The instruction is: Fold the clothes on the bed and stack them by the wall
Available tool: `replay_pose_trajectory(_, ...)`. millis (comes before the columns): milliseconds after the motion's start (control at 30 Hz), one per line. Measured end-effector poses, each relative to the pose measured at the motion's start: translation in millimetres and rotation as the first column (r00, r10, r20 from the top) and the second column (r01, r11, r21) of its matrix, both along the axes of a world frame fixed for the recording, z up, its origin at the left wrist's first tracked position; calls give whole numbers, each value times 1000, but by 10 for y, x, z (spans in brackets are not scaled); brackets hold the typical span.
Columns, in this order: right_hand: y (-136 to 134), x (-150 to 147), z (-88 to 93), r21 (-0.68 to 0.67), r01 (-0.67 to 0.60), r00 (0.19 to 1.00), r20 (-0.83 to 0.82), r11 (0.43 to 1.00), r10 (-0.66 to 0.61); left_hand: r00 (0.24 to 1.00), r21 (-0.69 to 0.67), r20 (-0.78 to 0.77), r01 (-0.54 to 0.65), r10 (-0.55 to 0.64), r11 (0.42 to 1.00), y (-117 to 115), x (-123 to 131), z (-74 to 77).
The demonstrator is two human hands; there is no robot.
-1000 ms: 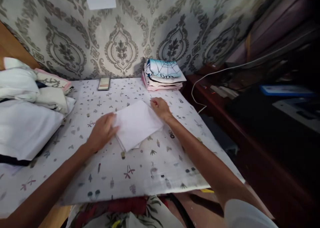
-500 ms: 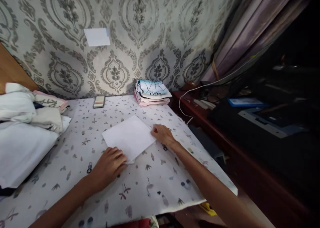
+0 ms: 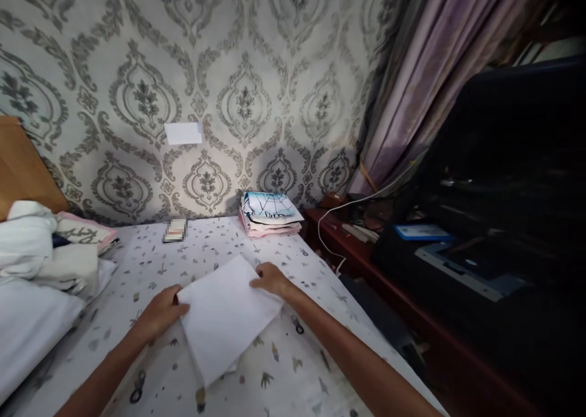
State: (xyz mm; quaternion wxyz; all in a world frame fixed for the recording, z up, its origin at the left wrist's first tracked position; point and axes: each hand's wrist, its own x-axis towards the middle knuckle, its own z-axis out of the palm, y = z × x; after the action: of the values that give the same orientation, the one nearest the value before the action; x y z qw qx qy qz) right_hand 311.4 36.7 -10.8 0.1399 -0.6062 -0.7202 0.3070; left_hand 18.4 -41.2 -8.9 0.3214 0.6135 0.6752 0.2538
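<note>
A folded white cloth point(image 3: 231, 319), probably a garment, lies at an angle on the patterned bed sheet point(image 3: 169, 368). My left hand point(image 3: 160, 310) pinches its left corner between thumb and fingers. At the cloth's upper right edge, my right hand point(image 3: 271, 279) is closed on the fabric with its fingers curled. The underside of the cloth is hidden, and a small bit of a lower layer shows at its front edge.
A stack of folded clothes point(image 3: 270, 214) sits by the wall. To the left lies a pile of loose clothes point(image 3: 46, 252). A small pixelated object point(image 3: 175, 229) rests near the back edge. Beyond the right edge are a white cable point(image 3: 329, 212) and a dark red surface point(image 3: 329, 237).
My left hand has moved from the cloth's front corner to its left corner and grips it. The right hand has shifted up along its edge. The view has tilted upward.
</note>
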Motion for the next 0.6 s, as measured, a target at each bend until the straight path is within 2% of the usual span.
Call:
replay_pose_trajectory(67,-24,64,-1,4,-39,995,-88,999,39,968,-39,250,-20,29,999,-100,80,24)
replay_pose_trajectory(133,-85,143,-19,11,-64,983,-174,998,65,840,-154,538,10,76,988,-231,174,3)
replay_pose_trajectory(167,-118,186,-34,12,-73,975,-208,997,74,768,-220,630,36,114,975,-288,221,-20)
replay_pose_trajectory(233,-170,280,-62,-4,-99,948,-303,995,93,688,-317,701,69,185,946,-338,311,-59)
replay_pose_trajectory(300,-173,392,-64,-28,-127,885,-455,992,100,688,-325,698,60,197,944,-269,396,-43)
replay_pose_trajectory(367,-107,532,-7,-5,-115,796,-599,993,89,712,-258,688,65,136,964,-65,493,69)
replay_pose_trajectory(467,146,796,222,116,17,724,-686,993,68,738,-88,675,106,-19,990,455,694,401)
replay_pose_trajectory(533,422,989,444,228,141,737,-674,963,51,734,32,667,140,-126,990,906,877,673)
replay_pose_trajectory(600,776,1167,670,356,263,809,-588,897,-4,735,144,651,128,-191,981,1404,1090,923)
